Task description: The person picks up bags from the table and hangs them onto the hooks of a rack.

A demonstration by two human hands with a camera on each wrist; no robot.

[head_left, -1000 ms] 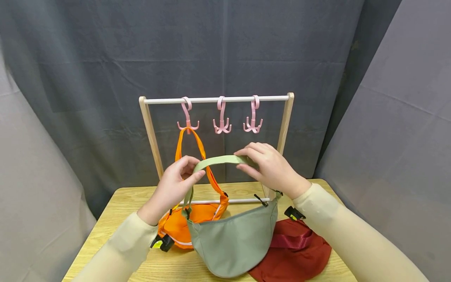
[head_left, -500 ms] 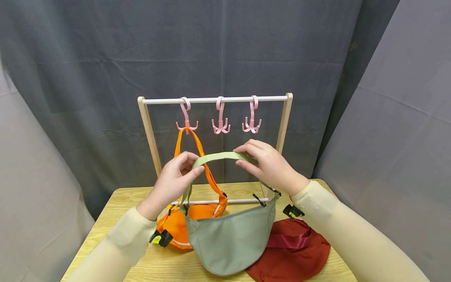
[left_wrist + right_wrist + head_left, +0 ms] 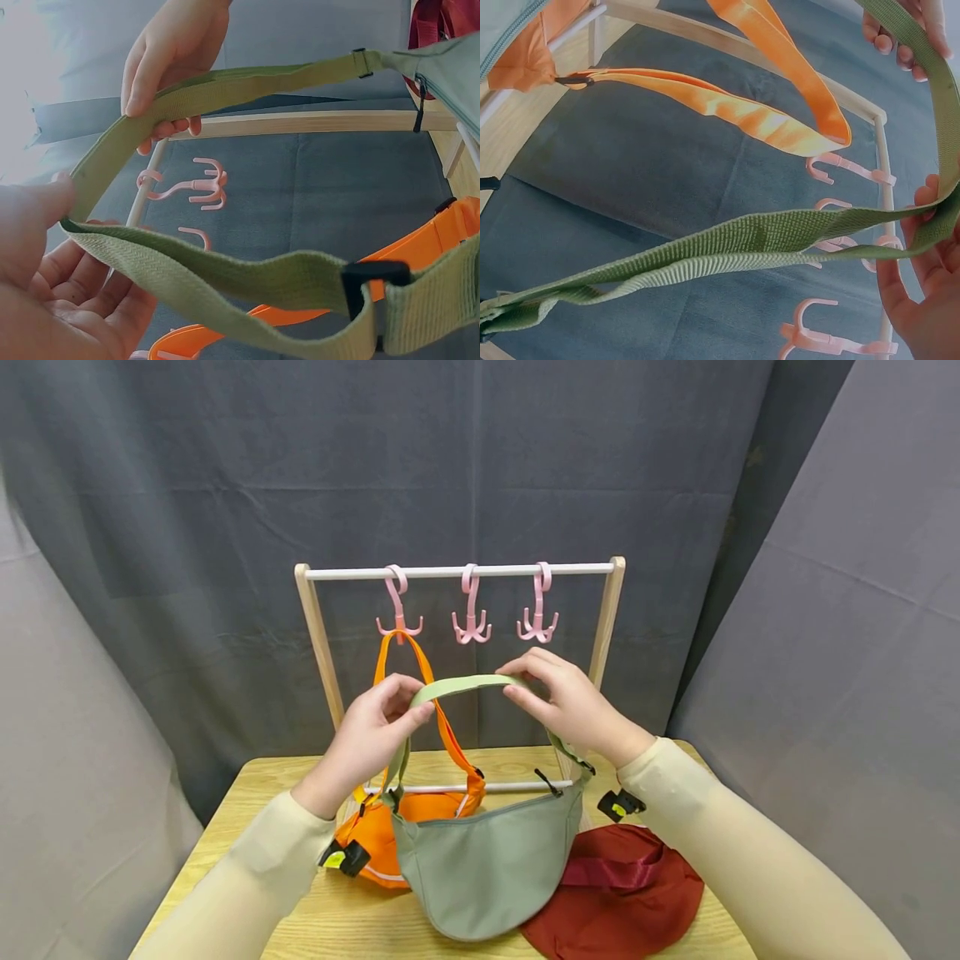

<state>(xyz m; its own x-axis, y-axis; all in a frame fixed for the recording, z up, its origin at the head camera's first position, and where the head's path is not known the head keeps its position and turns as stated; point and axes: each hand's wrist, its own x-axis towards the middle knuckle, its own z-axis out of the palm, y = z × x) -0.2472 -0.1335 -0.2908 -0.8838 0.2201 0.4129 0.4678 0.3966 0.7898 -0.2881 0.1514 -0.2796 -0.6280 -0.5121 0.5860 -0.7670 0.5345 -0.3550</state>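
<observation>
Sage-green crescent bag (image 3: 487, 868) hangs in front of the wooden rack (image 3: 318, 647) from its green webbing strap (image 3: 472, 683), pinched in two places: the left hand (image 3: 371, 727) clasps one side between thumb and fingers, the right hand (image 3: 570, 697) does likewise on the other, and a short arch of webbing spans the space between. Over the last second both hands have edged upward slightly in the head view, the bag's rounded base has risen with them, and the grips look unchanged. Behind, the orange waist bag (image 3: 375, 847) shows no clear shift, its orange strap (image 3: 450, 739) looped over the left pink hook (image 3: 397, 604); the middle pink hook (image 3: 471, 604) and right pink hook (image 3: 538, 602) carry no strap. That small rise brings the green arch closer to the prongs' level, though it appears lower than them and on none, so the lift seems partway through. On the worktop (image 3: 345, 935) lies the rust-red bag (image 3: 637, 902), partly covered in view by the green one; whether those two touch, I cannot tell
</observation>
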